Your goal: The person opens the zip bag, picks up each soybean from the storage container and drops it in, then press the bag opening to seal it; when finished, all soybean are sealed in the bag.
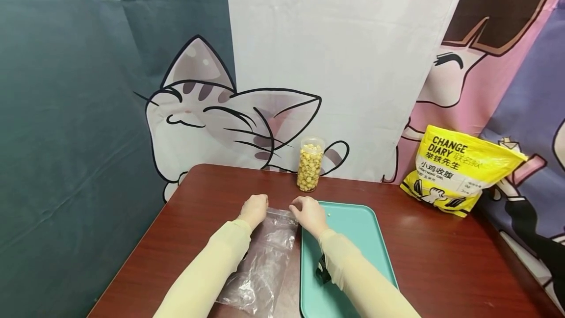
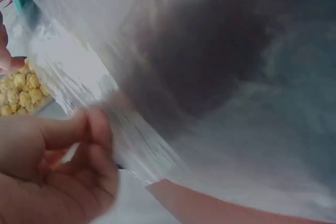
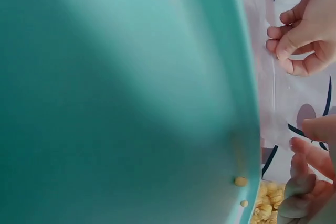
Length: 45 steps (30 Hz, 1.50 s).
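Note:
A clear plastic zip bag [image 1: 260,264] stretches flat from between the hands toward the table's near side, with nothing visible inside. My left hand [image 1: 255,211] pinches the left end of its zip edge between thumb and fingers. At the other end of that edge, my right hand [image 1: 307,214] holds the corner with thumb and forefinger, above the tray's far left. The right wrist view shows both the left hand [image 3: 304,30] and the right hand [image 3: 312,169] along the bag's edge. In the left wrist view the bag [image 2: 147,140] fills most of the picture, blurred.
A turquoise tray [image 1: 353,229] lies under my right forearm, with small crumbs [image 3: 240,181] near its rim. Behind it stands a clear jar of yellow popcorn [image 1: 310,166]. A yellow snack bag [image 1: 459,171] stands at the back right of the brown table [image 1: 432,269]. A small black object [image 1: 323,270] shows beside my right sleeve.

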Each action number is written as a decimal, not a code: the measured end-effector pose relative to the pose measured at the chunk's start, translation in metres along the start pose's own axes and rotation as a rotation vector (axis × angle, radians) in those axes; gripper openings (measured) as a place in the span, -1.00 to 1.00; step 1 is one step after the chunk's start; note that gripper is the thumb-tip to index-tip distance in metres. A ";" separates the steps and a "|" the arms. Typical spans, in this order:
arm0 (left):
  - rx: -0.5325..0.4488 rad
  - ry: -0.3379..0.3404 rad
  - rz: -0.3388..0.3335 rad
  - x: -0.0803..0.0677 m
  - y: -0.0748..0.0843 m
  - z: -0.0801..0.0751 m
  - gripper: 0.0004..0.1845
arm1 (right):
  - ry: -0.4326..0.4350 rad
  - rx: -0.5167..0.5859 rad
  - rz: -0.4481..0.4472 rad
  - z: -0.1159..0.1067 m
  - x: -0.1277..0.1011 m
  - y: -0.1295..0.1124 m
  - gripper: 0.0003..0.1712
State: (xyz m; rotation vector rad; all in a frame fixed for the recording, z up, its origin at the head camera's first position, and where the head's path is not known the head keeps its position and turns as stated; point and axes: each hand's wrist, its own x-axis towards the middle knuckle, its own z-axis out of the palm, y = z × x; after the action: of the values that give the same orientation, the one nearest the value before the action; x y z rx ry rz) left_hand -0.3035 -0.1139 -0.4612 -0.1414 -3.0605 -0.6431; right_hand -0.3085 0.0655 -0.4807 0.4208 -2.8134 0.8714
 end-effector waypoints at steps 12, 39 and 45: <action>0.033 0.011 0.278 -0.009 0.004 -0.004 -0.82 | -0.137 0.214 0.020 -0.016 -0.014 -0.004 -0.71; -0.180 0.197 0.268 -0.036 0.040 -0.002 -0.93 | -0.278 0.557 0.147 -0.029 -0.039 -0.015 -0.83; -0.331 0.261 0.153 -0.048 0.043 0.003 -0.86 | -0.277 0.614 0.187 -0.030 -0.043 -0.014 -0.80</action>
State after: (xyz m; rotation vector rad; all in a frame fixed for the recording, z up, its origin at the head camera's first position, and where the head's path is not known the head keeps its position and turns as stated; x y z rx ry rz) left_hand -0.2515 -0.0776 -0.4482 -0.2680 -2.6444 -1.0577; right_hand -0.2613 0.0807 -0.4590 0.3776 -2.7972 1.8597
